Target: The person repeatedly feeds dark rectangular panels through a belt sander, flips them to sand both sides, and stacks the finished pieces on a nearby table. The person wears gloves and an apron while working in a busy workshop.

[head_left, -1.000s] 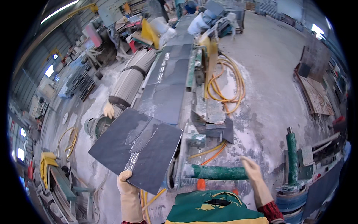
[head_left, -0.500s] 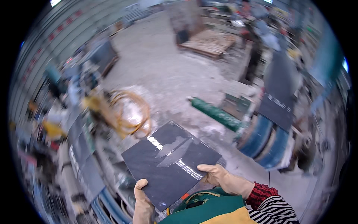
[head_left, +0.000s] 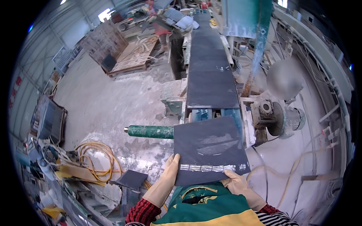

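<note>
A square, dark grey tile point(head_left: 211, 145) is held out in front of my body, with wet patches and a bright reflection on its top face. My left hand point(head_left: 167, 182), in a pale glove, grips its left edge with the thumb up along the side. At its near right corner my right hand point(head_left: 241, 186), gloved too, has its thumb on top; the fingers beneath are hidden. Just past the tile's far edge is a conveyor line bearing a row of similar dark tiles point(head_left: 212, 86), with blue belts point(head_left: 230, 113) showing at its near end.
Left of the conveyor a green roller point(head_left: 151, 132) sticks out sideways. An electric motor point(head_left: 292, 119) stands on its right. Coiled yellow hose point(head_left: 100, 158) and a loose dark slab point(head_left: 132, 179) lie at lower left. Farther back are a wooden pallet point(head_left: 137, 52) and a person point(head_left: 161, 30).
My view has swung to the right, so the conveyor now stands straight ahead. The tile has turned from a slant to nearly square-on, still between both hands.
</note>
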Motion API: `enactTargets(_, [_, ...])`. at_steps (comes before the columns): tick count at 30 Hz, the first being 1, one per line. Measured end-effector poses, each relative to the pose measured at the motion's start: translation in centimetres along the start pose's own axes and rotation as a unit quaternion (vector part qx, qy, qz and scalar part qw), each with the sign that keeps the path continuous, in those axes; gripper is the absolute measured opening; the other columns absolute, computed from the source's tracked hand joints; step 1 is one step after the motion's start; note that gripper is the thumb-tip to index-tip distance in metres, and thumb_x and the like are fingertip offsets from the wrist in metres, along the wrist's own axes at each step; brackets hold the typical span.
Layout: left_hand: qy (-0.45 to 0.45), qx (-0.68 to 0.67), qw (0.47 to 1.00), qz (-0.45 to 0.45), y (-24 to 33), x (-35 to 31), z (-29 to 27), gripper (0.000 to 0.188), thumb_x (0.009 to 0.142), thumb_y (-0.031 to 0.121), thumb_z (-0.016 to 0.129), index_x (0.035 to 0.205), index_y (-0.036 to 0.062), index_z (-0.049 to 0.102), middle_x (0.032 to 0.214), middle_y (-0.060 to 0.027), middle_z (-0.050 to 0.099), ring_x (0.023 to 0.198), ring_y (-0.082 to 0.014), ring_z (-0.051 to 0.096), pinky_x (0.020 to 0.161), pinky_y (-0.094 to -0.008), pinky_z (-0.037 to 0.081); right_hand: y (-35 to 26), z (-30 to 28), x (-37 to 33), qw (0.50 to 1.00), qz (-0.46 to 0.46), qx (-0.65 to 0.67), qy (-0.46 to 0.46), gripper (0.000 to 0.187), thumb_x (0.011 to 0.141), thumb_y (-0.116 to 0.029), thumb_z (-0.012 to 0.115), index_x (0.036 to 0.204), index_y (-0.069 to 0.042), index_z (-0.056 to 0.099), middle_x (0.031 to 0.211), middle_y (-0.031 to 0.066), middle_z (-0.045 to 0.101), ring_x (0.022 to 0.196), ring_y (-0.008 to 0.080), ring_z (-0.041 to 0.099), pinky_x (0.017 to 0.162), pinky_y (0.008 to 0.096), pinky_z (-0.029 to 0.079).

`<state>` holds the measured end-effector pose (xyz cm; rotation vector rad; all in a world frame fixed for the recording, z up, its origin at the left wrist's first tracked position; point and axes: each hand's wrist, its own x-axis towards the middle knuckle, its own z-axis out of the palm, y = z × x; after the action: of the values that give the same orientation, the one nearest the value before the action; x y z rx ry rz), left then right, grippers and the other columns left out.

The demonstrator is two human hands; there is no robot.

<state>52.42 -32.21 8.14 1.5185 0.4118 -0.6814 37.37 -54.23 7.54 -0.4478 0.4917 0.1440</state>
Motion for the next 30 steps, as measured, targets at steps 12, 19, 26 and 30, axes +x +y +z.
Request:
enactTargets(12, [-0.085,0.068,0.994,0.019,-0.7,10.0,2.0,0.028,0.105,0.029,0.045,0.111,0.0054,0.057,0.093,-0.0034,0.063,0.08,-0.0107,0.06,0.07,-0.0259,0.051,2.0,-6.8,5.9,0.972,-0.064,0.214,0.07,0.045,0.094,0.01,0.051,0.136,-0.003,0.045,0.133,0.0165,0.052,0.124,0.0351,0.056,0.105,0.0527,0.049])
enactTargets(19, [-0.079,0.055,0.995,0.028,1.2,12.5,3.1,0.029,0.104,0.029,0.045,0.111,0.0044,0.059,0.095,-0.004,0.065,0.079,-0.0108,0.063,0.068,-0.026,0.053,2.4,-8.3,9.2,0.967,-0.071,0.195,0.15,0.031,0.092,0.007,0.057,0.123,0.007,0.054,0.124,0.0208,0.058,0.115,0.0352,0.06,0.102,0.0499,0.051])
enactTargets(26, [-0.105,0.036,0.994,0.022,0.5,15.5,2.5,0.029,0.104,0.027,0.045,0.114,0.0029,0.058,0.096,-0.0057,0.066,0.081,-0.0122,0.063,0.068,-0.0271,0.054,1.5,-7.7,10.6,0.973,-0.093,0.153,0.144,0.03,0.092,0.001,0.06,0.121,0.008,0.056,0.123,0.0205,0.06,0.113,0.0354,0.062,0.098,0.0465,0.052])
enactTargets(30, [-0.097,0.05,0.994,0.01,0.5,16.6,2.6,0.03,0.104,0.026,0.045,0.115,0.0013,0.058,0.098,-0.0076,0.066,0.084,-0.0138,0.064,0.071,-0.0289,0.054,1.3,-8.0,11.4,0.972,-0.098,0.147,0.154,0.03,0.093,0.001,0.06,0.121,0.008,0.056,0.123,0.0198,0.06,0.114,0.035,0.062,0.096,0.0461,0.053])
